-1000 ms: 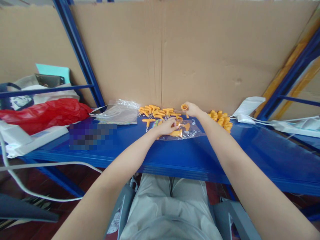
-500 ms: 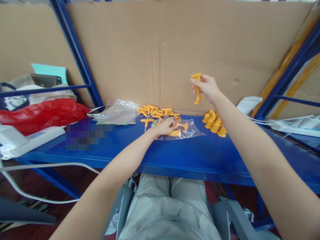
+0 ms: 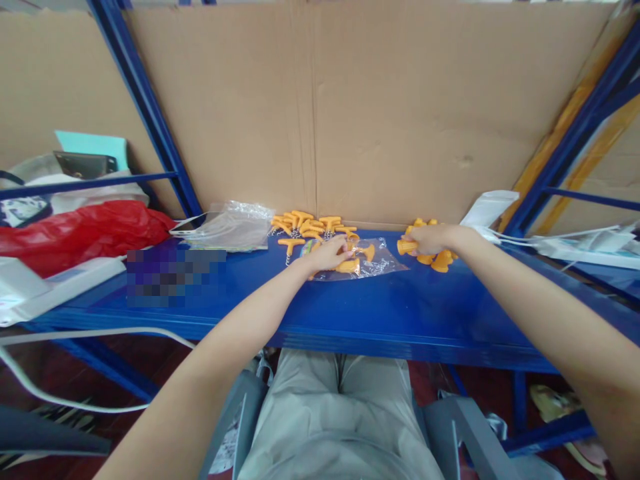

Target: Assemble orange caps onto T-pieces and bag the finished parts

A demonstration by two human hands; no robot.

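Observation:
My left hand [image 3: 331, 255] lies over a clear plastic bag [image 3: 383, 265], its fingers curled at the bag's upper edge; their exact hold is partly hidden. Inside the bag are several yellow pieces, one with a flared end [image 3: 369, 253]. My right hand [image 3: 429, 238] is closed on a yellow flared piece [image 3: 407, 247], low over a group of similar yellow flared pieces [image 3: 441, 261]. Behind and left of the bag lies a pile of corkscrews [image 3: 301, 220] with yellow T-shaped handles and metal spirals. A single corkscrew [image 3: 290, 245] sits in front of that pile.
Clear plastic bags [image 3: 240, 230] lie left of the corkscrews. Farther left are a red plastic bag [image 3: 90, 230] and a white box-like object [image 3: 70, 287]. A cardboard panel [image 3: 390, 120] rises behind the blue table [image 3: 370, 320]. White items with cables [image 3: 585, 243] stand right.
My right hand has come down from in front of the cardboard to the yellow flared pieces on the table. My left hand stays on the plastic bag.

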